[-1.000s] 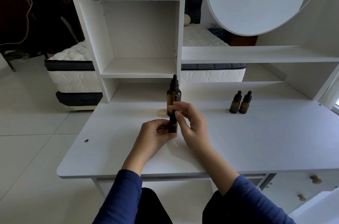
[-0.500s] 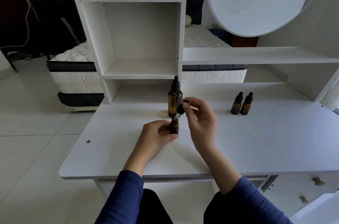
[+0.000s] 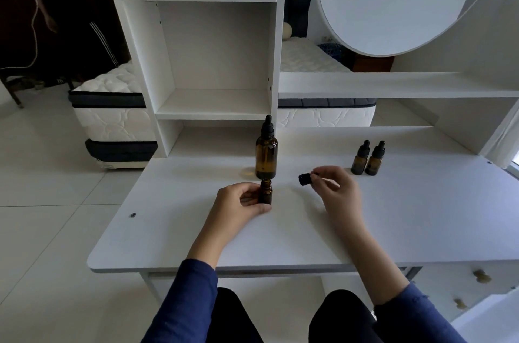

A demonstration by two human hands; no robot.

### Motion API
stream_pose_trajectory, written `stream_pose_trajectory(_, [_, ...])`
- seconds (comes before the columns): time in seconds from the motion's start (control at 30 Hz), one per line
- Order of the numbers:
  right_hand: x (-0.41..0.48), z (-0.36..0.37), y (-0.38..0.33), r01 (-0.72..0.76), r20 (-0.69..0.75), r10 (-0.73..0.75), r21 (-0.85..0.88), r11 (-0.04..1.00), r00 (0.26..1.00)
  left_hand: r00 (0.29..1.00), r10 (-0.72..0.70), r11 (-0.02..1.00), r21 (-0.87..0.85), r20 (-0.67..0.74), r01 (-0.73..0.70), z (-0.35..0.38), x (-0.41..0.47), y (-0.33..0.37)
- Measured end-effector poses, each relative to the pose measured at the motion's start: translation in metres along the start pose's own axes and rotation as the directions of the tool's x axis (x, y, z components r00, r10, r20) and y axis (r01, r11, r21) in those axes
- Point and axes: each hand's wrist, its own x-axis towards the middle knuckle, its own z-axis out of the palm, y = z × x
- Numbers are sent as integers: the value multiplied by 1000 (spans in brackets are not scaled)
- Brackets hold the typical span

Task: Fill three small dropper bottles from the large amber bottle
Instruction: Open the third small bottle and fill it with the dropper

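Since half a second ago, the right hand (image 3: 335,186) has carried the dropper cap (image 3: 305,179) off to the right, away from the open small bottle (image 3: 265,194). It pinches the black cap between thumb and fingertips, low over the white table (image 3: 421,216). The left hand (image 3: 238,202) has stayed put, its fingers curled round the uncapped small bottle, which stands upright on the table. Just behind it stands the large amber bottle (image 3: 266,158), capped. Far right, a capped dropper bottle (image 3: 359,160) and its twin (image 3: 375,161) stand side by side.
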Motion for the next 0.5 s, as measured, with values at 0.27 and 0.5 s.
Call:
stream_pose_trajectory(0.27, [-1,-3,6,29,43,-18,-274,961,999,1000,21,1000,11,11,-21,-1,-1,0])
stream_pose_trajectory(0.5, [-5,-3,2,61,91,-31,-340,938,995,1000,21,1000,17,15,-22,-1,-1,-1])
